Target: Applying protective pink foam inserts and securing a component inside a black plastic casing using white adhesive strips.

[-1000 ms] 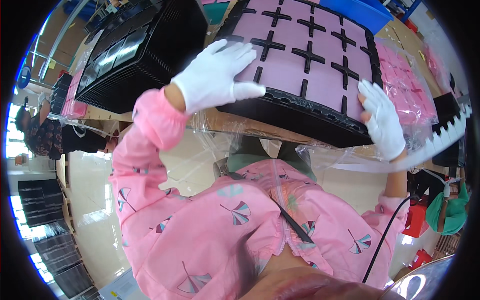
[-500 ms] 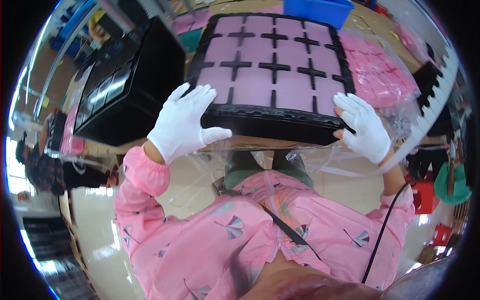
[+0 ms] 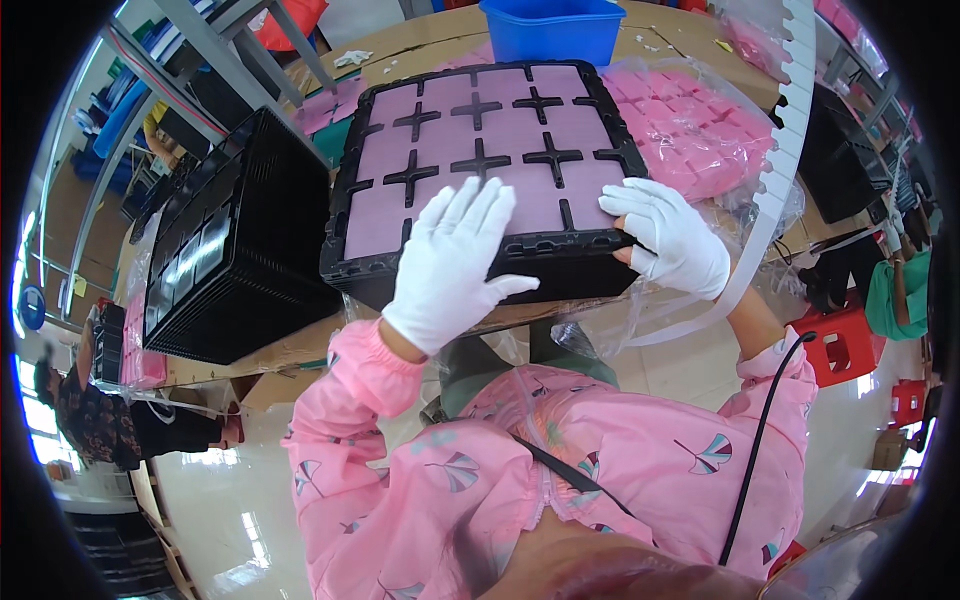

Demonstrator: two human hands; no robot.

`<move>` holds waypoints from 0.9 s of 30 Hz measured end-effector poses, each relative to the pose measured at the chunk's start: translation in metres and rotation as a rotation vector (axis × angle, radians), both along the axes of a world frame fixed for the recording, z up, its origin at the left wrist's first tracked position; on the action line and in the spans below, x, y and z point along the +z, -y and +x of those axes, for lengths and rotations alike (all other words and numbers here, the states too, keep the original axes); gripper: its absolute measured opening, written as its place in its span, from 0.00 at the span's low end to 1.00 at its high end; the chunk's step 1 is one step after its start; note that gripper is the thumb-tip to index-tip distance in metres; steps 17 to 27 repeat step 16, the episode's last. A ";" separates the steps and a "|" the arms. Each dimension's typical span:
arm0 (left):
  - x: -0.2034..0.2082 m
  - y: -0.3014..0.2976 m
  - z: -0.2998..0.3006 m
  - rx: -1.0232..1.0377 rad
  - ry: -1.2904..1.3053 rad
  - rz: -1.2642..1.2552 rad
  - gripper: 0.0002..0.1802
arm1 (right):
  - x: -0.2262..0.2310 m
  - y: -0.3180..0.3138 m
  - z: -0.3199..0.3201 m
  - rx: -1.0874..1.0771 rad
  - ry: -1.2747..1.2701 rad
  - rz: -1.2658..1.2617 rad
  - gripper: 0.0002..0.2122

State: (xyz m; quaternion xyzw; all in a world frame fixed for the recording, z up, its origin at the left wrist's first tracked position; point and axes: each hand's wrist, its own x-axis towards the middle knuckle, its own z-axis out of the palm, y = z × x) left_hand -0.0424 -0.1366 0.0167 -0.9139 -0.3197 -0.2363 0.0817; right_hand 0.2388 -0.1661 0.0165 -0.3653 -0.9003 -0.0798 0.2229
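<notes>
A black plastic tray (image 3: 345, 225) lies in front of me, its grid of compartments lined with pink-purple sheets (image 3: 455, 180) between raised black crosses. My left hand (image 3: 450, 265), in a white glove, is over the tray's front edge. Its fingers are stretched out across the top and its thumb points right; it holds nothing. At the front right corner, my white-gloved right hand (image 3: 672, 238) has its fingers bent over the rim and its thumb by the front wall. Bare fingertips show there. The undersides of both hands are hidden.
To the left stands a stack of black trays (image 3: 245, 250). A blue bin (image 3: 550, 35) sits behind the tray, and clear bags of pink pieces (image 3: 690, 130) lie to the right. A white toothed strip (image 3: 785, 130) curves down the right side. Red stools (image 3: 840, 345) stand beyond.
My left hand has moved from the tray's left front corner inward along its front edge, while my right hand stays at the right corner. The view has shifted, and the tray appears further left.
</notes>
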 end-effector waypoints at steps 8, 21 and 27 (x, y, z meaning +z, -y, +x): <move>0.000 -0.014 0.009 0.068 0.164 0.210 0.27 | 0.040 -0.005 -0.016 0.087 -0.026 0.082 0.14; 0.053 -0.029 -0.054 0.247 0.528 0.406 0.20 | 0.067 0.011 -0.058 -0.110 -0.594 0.368 0.42; 0.053 -0.029 -0.054 0.247 0.528 0.406 0.20 | 0.067 0.011 -0.058 -0.110 -0.594 0.368 0.42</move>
